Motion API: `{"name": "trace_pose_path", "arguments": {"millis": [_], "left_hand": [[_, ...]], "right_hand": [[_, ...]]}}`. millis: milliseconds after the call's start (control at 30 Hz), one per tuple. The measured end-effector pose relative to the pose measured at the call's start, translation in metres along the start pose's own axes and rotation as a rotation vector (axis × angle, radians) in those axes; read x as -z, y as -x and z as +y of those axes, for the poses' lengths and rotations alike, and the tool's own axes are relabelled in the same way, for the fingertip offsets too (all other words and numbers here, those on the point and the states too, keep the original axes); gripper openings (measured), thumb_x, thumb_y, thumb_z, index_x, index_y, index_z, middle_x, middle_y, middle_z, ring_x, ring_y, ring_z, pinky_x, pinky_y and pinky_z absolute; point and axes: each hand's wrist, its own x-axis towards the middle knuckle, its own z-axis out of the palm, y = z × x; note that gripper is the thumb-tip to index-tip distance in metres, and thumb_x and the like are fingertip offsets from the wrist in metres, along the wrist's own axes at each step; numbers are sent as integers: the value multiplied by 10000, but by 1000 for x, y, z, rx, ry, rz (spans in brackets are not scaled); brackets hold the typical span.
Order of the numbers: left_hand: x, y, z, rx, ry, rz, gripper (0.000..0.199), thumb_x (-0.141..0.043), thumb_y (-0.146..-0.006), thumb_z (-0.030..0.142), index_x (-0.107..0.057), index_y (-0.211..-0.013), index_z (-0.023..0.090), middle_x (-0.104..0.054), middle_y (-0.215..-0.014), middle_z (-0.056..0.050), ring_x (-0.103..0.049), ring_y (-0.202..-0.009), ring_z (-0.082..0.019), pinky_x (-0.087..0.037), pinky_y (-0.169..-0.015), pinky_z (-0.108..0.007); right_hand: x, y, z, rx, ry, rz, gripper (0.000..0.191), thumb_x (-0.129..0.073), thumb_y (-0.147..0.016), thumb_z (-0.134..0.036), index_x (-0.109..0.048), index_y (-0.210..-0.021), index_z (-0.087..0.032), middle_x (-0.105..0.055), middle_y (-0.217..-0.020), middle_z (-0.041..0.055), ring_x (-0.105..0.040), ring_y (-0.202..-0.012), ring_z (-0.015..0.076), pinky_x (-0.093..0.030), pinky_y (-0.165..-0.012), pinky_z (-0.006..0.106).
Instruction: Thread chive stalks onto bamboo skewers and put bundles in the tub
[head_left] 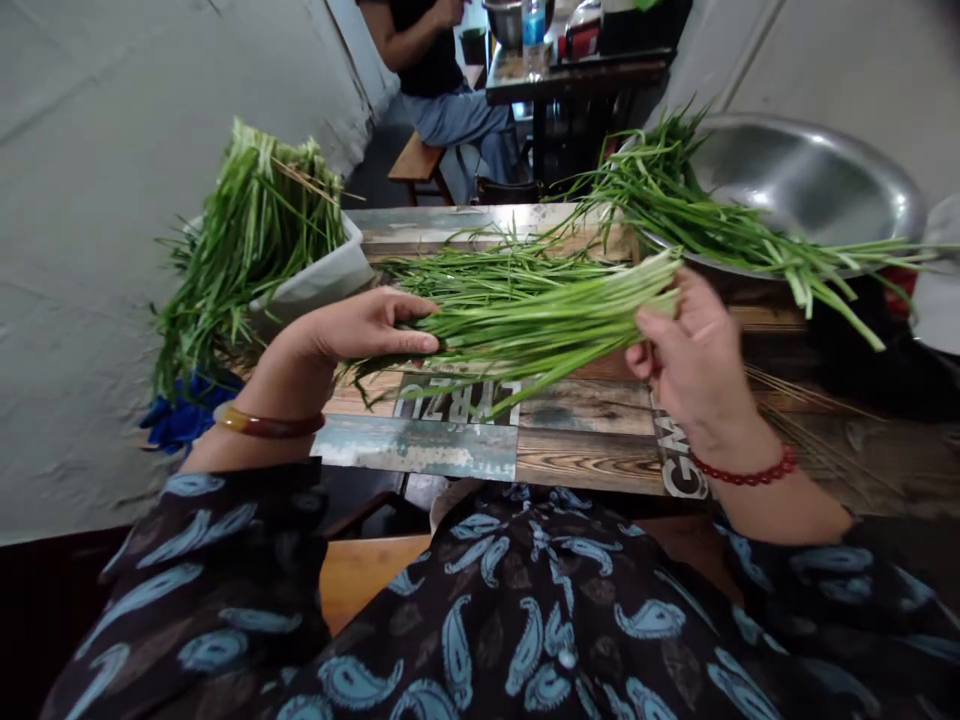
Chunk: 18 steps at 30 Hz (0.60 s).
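Note:
A bunch of long green stalks stretches between my two hands above the table. My left hand is closed round its leafy end, thumb on top. The pale cut ends are pinched in my right hand. Just behind the bunch, more green stalks lie flat on the wooden table. To the left, a thick upright pile of stalks fills a white container. At the right, other stalks hang over the rim of a large metal bowl.
Blue cloth or gloves lie below the white container. Thin straw-like strands are on the table at the right. A seated person is beyond, beside another table with a bottle.

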Motion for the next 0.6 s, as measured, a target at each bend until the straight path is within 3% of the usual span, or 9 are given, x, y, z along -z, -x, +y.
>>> {"name": "trace_pose_path", "arguments": {"millis": [100, 167, 267, 367, 500, 600], "left_hand": [[-7, 2, -19, 23, -174, -25, 441, -737, -704, 528, -747, -923, 145, -736, -810, -36, -626, -710, -164, -496, -651, -243], [-14, 3, -26, 43, -254, -25, 485, -731, -705, 557, -757, -989, 165, -770, -914, -48, -675, -809, -195, -521, -738, -257], [-26, 3, -20, -29, -270, 76, 566, -711, -746, 580, -728, -1152, 186, -742, -1171, -90, -677, -1068, -243, -512, -953, -319], [-42, -8, 1, -210, -132, 185, 639, -703, -790, 565, -652, -1299, 183, -639, -1371, -131, -589, -1269, -260, -430, -1113, -386], [-74, -44, 24, -398, 125, 48, 694, -780, -742, 512, -623, -1325, 170, -629, -1372, -158, -601, -1252, -261, -475, -1060, -381], [-96, -68, 26, -419, 112, -81, 677, -840, -676, 439, -657, -1261, 153, -707, -1227, -124, -654, -1114, -246, -499, -968, -337]], "right_hand": [[2, 13, 31, -278, -24, -163, 423, -676, -778, -312, -547, -1179, -276, -631, -876, -26, -512, -440, 49, -356, -339, 191], [2, 21, 49, -380, -36, -195, 401, -693, -753, -312, -547, -1123, -255, -603, -827, -39, -532, -448, 54, -381, -350, 186], [1, 30, 55, -314, 2, -207, 412, -695, -751, -318, -544, -1129, -252, -604, -867, -44, -546, -446, 49, -417, -362, 187], [-2, 34, 44, -194, 115, -281, 419, -670, -796, -326, -550, -1191, -257, -619, -873, -36, -572, -457, 56, -463, -390, 192], [-5, 33, 32, -96, 222, -339, 427, -634, -851, -358, -549, -1257, -259, -629, -830, -23, -608, -492, 80, -496, -418, 195], [-3, 29, 37, -76, 241, -288, 446, -635, -847, -378, -546, -1264, -246, -648, -859, -9, -606, -487, 79, -507, -421, 197]]}}
